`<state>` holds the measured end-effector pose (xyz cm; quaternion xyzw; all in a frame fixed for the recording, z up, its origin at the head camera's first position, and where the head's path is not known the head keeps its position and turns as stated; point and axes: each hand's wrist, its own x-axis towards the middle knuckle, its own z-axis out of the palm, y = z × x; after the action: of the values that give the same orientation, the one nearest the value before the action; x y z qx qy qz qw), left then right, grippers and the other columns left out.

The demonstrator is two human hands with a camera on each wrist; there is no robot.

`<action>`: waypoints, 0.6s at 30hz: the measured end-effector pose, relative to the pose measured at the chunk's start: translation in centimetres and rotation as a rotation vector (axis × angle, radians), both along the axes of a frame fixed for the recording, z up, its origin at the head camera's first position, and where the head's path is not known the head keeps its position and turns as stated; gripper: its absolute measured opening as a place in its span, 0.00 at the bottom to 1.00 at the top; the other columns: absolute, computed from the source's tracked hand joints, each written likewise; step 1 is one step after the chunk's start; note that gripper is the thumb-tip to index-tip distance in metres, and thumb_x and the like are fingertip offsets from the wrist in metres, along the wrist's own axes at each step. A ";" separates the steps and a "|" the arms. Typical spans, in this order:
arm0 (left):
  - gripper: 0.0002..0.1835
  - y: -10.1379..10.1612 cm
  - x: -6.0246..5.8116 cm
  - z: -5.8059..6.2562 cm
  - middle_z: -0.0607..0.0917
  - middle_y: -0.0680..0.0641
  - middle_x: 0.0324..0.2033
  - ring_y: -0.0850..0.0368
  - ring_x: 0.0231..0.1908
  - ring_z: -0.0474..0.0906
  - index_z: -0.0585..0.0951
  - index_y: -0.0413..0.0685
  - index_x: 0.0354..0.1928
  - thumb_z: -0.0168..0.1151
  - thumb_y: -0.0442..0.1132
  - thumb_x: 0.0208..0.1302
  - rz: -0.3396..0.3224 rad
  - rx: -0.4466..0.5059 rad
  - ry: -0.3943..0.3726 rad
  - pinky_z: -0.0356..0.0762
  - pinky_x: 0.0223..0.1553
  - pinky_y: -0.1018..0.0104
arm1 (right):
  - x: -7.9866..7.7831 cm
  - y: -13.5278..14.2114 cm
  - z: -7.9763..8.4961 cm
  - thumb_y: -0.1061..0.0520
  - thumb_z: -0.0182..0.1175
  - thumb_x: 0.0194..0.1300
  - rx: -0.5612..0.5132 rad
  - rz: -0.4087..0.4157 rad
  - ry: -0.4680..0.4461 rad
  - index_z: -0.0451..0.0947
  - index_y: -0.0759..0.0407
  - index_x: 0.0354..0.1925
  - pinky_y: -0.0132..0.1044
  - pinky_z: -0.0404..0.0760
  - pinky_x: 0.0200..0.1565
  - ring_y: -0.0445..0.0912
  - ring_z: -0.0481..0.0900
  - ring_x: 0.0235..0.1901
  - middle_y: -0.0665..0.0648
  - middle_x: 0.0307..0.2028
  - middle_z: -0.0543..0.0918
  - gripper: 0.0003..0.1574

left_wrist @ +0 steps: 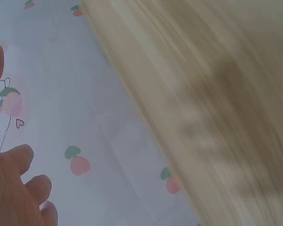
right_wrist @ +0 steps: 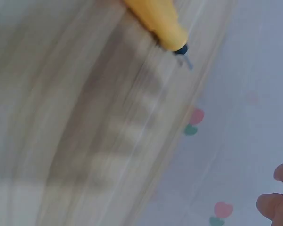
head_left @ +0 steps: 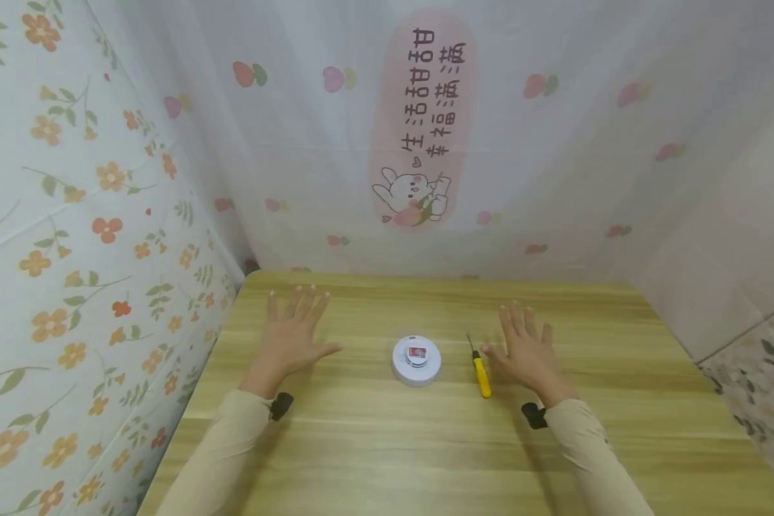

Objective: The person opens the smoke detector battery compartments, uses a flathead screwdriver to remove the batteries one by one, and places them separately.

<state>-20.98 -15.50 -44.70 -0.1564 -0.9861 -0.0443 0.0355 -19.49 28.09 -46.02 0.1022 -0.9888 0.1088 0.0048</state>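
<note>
A round white device [head_left: 416, 373] that looks like a smoke detector lies on the wooden table [head_left: 374, 444], with a red-and-white label on its raised middle. To its right is a screwdriver [head_left: 481, 374] with a yellow handle and a thin dark shaft pointing away from me; its handle [right_wrist: 155, 21] also shows in the right wrist view. My left hand [head_left: 290, 342] is spread wide to the left of the device, holding nothing. Just right of the screwdriver, my right hand [head_left: 527, 352] has its fingers extended, its thumb close to the tool. Both hands cast shadows on the tabletop.
A white curtain [head_left: 297, 158] with peach prints and a rabbit drawing hangs behind the table's far edge. On the left hangs a flower-patterned cloth [head_left: 103, 251]. A pale tiled wall [head_left: 729, 308] borders the right side. Dark wrist cameras [head_left: 281, 406] are worn at both cuffs.
</note>
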 end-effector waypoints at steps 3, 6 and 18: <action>0.53 0.9 -0.5 0.1 0.44 0.45 0.77 0.43 0.76 0.38 0.45 0.60 0.77 0.45 0.78 0.56 -0.016 0.003 0.001 0.16 0.68 0.35 | -0.3 -0.7 0.2 0.30 0.48 0.68 0.006 0.020 0.002 0.39 0.63 0.76 0.75 0.34 0.65 0.69 0.35 0.73 0.68 0.76 0.36 0.57; 0.54 1.8 -0.9 0.3 0.46 0.45 0.76 0.43 0.76 0.38 0.46 0.60 0.77 0.46 0.79 0.55 -0.031 0.008 0.013 0.17 0.68 0.34 | -0.6 -1.6 0.3 0.30 0.49 0.67 0.025 0.042 0.004 0.41 0.63 0.75 0.74 0.36 0.65 0.68 0.38 0.74 0.69 0.76 0.37 0.57; 0.54 4.8 -1.5 -0.2 0.45 0.45 0.77 0.46 0.76 0.38 0.46 0.61 0.77 0.47 0.79 0.54 -0.050 0.018 -0.047 0.26 0.70 0.34 | -1.2 -5.5 -0.8 0.36 0.58 0.63 0.006 0.112 0.031 0.49 0.62 0.74 0.74 0.44 0.65 0.67 0.46 0.73 0.70 0.75 0.46 0.55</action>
<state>-22.51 -10.69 -44.93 -0.1795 -0.9820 -0.0577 0.0126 -20.67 22.54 -46.82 0.1588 -0.9817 0.1045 0.0137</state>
